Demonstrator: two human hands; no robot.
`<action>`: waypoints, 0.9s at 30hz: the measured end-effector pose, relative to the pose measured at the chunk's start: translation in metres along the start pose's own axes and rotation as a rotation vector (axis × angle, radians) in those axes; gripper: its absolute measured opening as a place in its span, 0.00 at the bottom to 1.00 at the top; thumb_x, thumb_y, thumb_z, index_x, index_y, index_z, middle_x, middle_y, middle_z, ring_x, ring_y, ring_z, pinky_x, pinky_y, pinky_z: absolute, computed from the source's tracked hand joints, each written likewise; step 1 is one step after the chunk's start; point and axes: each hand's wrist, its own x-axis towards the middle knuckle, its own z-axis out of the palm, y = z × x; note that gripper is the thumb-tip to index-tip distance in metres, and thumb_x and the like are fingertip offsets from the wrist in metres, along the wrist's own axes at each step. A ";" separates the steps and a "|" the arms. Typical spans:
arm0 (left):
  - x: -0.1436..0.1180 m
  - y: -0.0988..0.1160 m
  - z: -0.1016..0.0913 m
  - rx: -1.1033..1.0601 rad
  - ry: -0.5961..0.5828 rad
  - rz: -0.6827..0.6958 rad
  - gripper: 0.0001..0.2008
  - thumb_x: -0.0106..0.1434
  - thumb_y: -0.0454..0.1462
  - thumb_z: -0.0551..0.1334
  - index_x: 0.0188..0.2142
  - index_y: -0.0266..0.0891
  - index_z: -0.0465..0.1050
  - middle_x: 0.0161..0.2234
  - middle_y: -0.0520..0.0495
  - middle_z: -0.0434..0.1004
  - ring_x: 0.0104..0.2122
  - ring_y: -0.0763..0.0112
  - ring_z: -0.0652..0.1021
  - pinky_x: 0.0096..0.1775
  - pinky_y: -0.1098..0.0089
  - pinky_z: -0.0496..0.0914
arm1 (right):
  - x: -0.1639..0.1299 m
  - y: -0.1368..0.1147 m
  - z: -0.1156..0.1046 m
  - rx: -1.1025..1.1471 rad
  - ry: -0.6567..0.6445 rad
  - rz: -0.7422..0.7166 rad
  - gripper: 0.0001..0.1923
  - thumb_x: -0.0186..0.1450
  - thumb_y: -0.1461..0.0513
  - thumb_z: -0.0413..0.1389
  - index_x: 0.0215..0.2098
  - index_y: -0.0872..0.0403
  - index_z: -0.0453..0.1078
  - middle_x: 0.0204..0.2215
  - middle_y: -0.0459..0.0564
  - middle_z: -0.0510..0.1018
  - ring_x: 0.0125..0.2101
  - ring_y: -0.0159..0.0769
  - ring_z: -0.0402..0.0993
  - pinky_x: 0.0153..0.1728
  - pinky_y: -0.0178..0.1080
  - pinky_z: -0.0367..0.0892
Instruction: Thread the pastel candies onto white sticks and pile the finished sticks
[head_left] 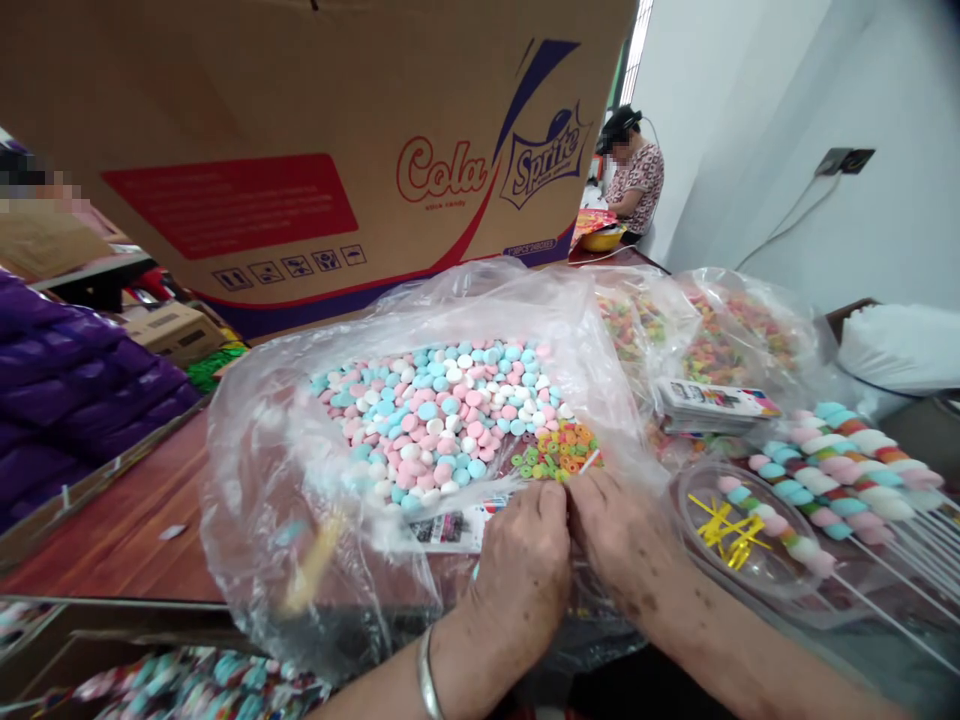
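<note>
Over the near edge of the tabletop [135,545], both forearms are angling inward, the left wrist wearing a silver bangle [427,675]. The left hand [525,560] and right hand [626,535] are meeting knuckles up, fingertips close together and pointing away from the body. The fingers of both are curling inward; a white stick [591,462] is poking out just beyond the right ones, but from here I cannot tell which hand is grasping it.

To the right, a clear tub [684,500] is holding yellow twist ties [724,530], with marshmallow skewers [847,465] lying beside it. Right past the fingertips, fruit-coloured ring candies [559,447] are sitting in a small heap, touching a broad spread of pink, blue and white button candies [427,420] on a clear plastic bag [255,470]. Behind, a big cardboard carton [300,110] is standing, and farther off a co-worker [637,185] is bending forward.
</note>
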 end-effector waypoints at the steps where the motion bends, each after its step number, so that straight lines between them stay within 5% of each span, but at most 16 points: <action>1: -0.001 -0.002 0.000 0.011 0.115 0.064 0.10 0.62 0.24 0.53 0.39 0.35 0.69 0.31 0.40 0.76 0.32 0.60 0.76 0.33 0.62 0.72 | 0.007 0.001 0.000 0.102 0.016 0.058 0.11 0.65 0.69 0.45 0.29 0.53 0.65 0.25 0.50 0.72 0.27 0.39 0.68 0.27 0.38 0.61; 3: -0.006 -0.002 -0.004 0.011 0.350 0.203 0.11 0.62 0.25 0.56 0.44 0.34 0.68 0.37 0.38 0.74 0.38 0.58 0.75 0.40 0.59 0.72 | 0.017 0.002 -0.004 0.345 0.035 0.203 0.10 0.68 0.65 0.45 0.30 0.53 0.65 0.25 0.47 0.73 0.27 0.35 0.69 0.28 0.35 0.64; 5: -0.014 0.000 -0.011 -0.121 0.417 0.256 0.13 0.61 0.27 0.61 0.46 0.35 0.68 0.41 0.38 0.73 0.42 0.57 0.73 0.45 0.57 0.69 | 0.023 -0.001 -0.011 0.546 0.071 0.352 0.10 0.68 0.63 0.46 0.31 0.53 0.65 0.24 0.44 0.72 0.25 0.31 0.69 0.27 0.32 0.65; 7: -0.018 0.003 -0.020 -0.452 0.278 0.082 0.03 0.64 0.33 0.60 0.39 0.37 0.70 0.34 0.44 0.73 0.35 0.63 0.73 0.38 0.63 0.69 | 0.023 -0.011 -0.019 0.640 0.133 0.412 0.09 0.68 0.63 0.47 0.31 0.52 0.65 0.22 0.42 0.70 0.24 0.29 0.68 0.26 0.29 0.64; 9: -0.015 0.004 -0.029 -0.918 0.105 -0.334 0.15 0.70 0.42 0.52 0.32 0.37 0.71 0.27 0.47 0.72 0.27 0.68 0.71 0.31 0.68 0.67 | 0.019 -0.025 -0.022 0.655 0.177 0.332 0.08 0.67 0.64 0.48 0.30 0.52 0.65 0.23 0.42 0.71 0.24 0.29 0.69 0.27 0.29 0.64; 11: -0.006 0.002 -0.042 -1.378 0.057 -0.664 0.24 0.71 0.49 0.46 0.33 0.36 0.73 0.26 0.46 0.75 0.26 0.67 0.73 0.30 0.68 0.68 | 0.014 -0.038 -0.022 0.664 0.181 0.193 0.09 0.66 0.65 0.47 0.29 0.52 0.64 0.24 0.43 0.72 0.25 0.29 0.69 0.27 0.29 0.64; 12: -0.002 0.000 -0.050 -1.569 0.072 -0.705 0.26 0.70 0.52 0.46 0.37 0.36 0.75 0.28 0.44 0.77 0.27 0.65 0.75 0.32 0.67 0.69 | 0.011 -0.042 -0.020 0.686 0.162 0.153 0.09 0.66 0.66 0.46 0.28 0.52 0.63 0.24 0.43 0.71 0.25 0.29 0.69 0.27 0.29 0.64; 14: 0.002 -0.005 -0.066 -1.786 0.096 -0.569 0.29 0.69 0.55 0.45 0.41 0.38 0.77 0.29 0.44 0.80 0.28 0.63 0.77 0.34 0.65 0.69 | 0.007 -0.044 -0.016 0.756 0.089 0.165 0.10 0.67 0.65 0.46 0.28 0.52 0.63 0.21 0.42 0.70 0.22 0.28 0.68 0.23 0.28 0.63; 17: -0.008 -0.010 -0.080 -1.692 -0.193 -0.338 0.35 0.68 0.57 0.44 0.30 0.36 0.80 0.22 0.42 0.80 0.26 0.61 0.77 0.38 0.62 0.69 | 0.005 -0.037 -0.012 0.759 0.048 0.262 0.10 0.68 0.63 0.47 0.29 0.52 0.63 0.19 0.40 0.68 0.19 0.28 0.66 0.21 0.27 0.63; 19: -0.017 -0.012 -0.079 -1.504 -0.359 -0.405 0.35 0.70 0.54 0.44 0.28 0.34 0.80 0.22 0.43 0.80 0.26 0.64 0.77 0.40 0.63 0.68 | 0.004 -0.034 -0.010 0.698 0.097 0.214 0.09 0.68 0.64 0.47 0.31 0.52 0.64 0.22 0.42 0.70 0.22 0.29 0.69 0.25 0.28 0.66; 23: -0.026 -0.010 -0.066 -1.462 -0.162 -0.594 0.15 0.66 0.47 0.59 0.39 0.37 0.77 0.37 0.47 0.79 0.37 0.67 0.76 0.44 0.69 0.68 | -0.004 -0.046 -0.002 0.794 0.054 0.059 0.07 0.67 0.65 0.48 0.35 0.52 0.67 0.29 0.47 0.74 0.31 0.32 0.73 0.34 0.31 0.70; 27: -0.027 0.002 -0.055 -1.504 0.055 -0.738 0.13 0.61 0.42 0.67 0.43 0.41 0.72 0.34 0.51 0.77 0.29 0.75 0.76 0.34 0.75 0.70 | -0.011 -0.069 0.010 1.132 -0.223 0.310 0.10 0.68 0.60 0.48 0.38 0.53 0.70 0.25 0.44 0.73 0.32 0.33 0.75 0.36 0.31 0.72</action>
